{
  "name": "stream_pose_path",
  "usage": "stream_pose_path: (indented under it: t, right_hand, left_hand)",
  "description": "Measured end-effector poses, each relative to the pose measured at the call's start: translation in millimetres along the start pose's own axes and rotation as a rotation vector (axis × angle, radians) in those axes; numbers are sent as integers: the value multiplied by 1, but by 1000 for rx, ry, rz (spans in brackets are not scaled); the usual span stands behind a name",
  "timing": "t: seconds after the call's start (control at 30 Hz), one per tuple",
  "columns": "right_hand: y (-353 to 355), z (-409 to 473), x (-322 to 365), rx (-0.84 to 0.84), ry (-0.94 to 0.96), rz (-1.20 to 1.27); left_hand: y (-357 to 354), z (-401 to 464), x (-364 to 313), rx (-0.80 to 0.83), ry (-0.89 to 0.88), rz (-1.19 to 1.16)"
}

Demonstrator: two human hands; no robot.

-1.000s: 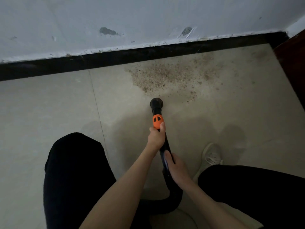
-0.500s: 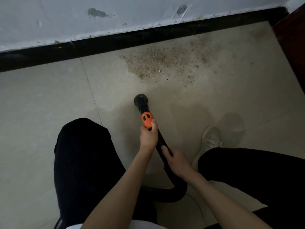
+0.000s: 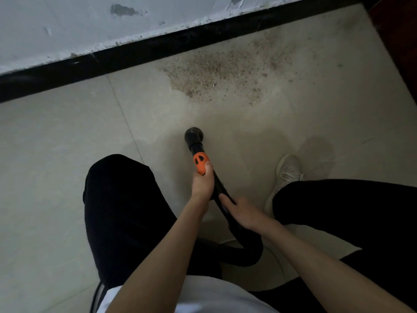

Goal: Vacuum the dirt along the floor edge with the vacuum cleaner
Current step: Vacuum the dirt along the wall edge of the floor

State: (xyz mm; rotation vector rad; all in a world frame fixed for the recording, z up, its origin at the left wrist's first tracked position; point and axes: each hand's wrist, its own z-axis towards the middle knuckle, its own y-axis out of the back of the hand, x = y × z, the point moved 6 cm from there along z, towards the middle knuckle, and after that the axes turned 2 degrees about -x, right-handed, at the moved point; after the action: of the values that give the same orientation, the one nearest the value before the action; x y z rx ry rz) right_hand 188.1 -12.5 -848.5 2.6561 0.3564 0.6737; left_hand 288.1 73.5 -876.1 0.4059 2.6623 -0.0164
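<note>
On the tiled floor below the black skirting, the round nozzle now sits well short of the dirt patch, where a second ago it was touching the patch's near edge. The left hand grips the wand by its orange collar; the right hand wraps the black hose just behind. The pull-back has left most grit in place along the edge, so the stroke likely needs to run forward again towards the skirting.
</note>
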Motion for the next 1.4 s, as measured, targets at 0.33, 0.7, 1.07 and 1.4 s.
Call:
stream_pose_path:
  t: [0.33,0.7,1.07,1.4]
  right_hand:
    - [-3,1,2,-105,26,180]
    - [-3,-7,-27,-115,-105,289]
    - [35,30,2,-199,-56,161]
    - [62,69,29,-147,9,383]
  left_hand:
    - [-1,-11,9,173,64,17]
    - [-16,-22,30,279,67,35]
    - [-41,5,-20,212,-57,39]
    - [-60,41,-86,203,-209,260]
